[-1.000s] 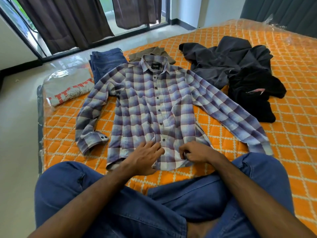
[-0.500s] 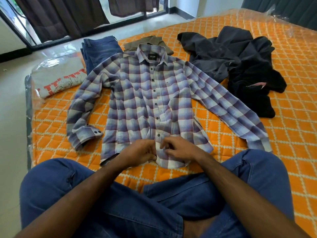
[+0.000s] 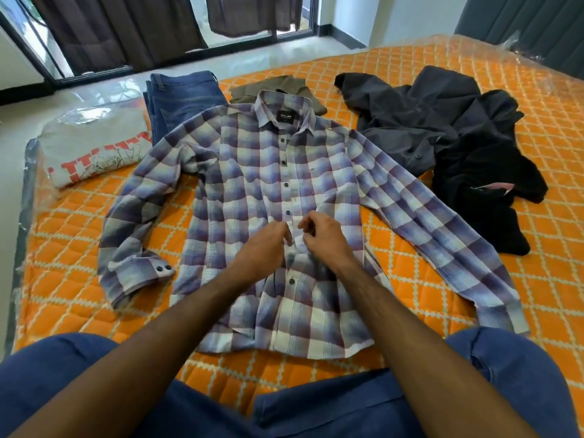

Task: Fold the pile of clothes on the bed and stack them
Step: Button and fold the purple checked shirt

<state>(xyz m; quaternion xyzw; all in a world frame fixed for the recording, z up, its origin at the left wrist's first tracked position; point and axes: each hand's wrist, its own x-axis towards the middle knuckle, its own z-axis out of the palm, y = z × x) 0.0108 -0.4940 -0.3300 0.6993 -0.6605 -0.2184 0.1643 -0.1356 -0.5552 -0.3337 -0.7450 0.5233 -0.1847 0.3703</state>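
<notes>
A purple and white checked shirt (image 3: 252, 172) lies face up on the orange bed (image 3: 537, 153), sleeves spread to both sides, collar away from me. My left hand (image 3: 262, 248) and my right hand (image 3: 322, 237) meet over the button strip at mid-chest, fingertips pinching the fabric edges there. A heap of dark grey and black clothes (image 3: 442, 137) lies unfolded at the right. Folded blue jeans (image 3: 183, 96), a folded grey printed T-shirt (image 3: 94, 143) and an olive garment (image 3: 278, 88) sit at the far left and behind the collar.
My knees in blue trousers (image 3: 505, 374) rest on the near edge of the bed. The bed's left edge (image 3: 25, 248) drops to a pale floor. Dark curtains (image 3: 120, 26) hang before a glass door beyond.
Both hands have moved up the shirt front from the hem to the mid-chest buttons, and the view has come closer to the shirt.
</notes>
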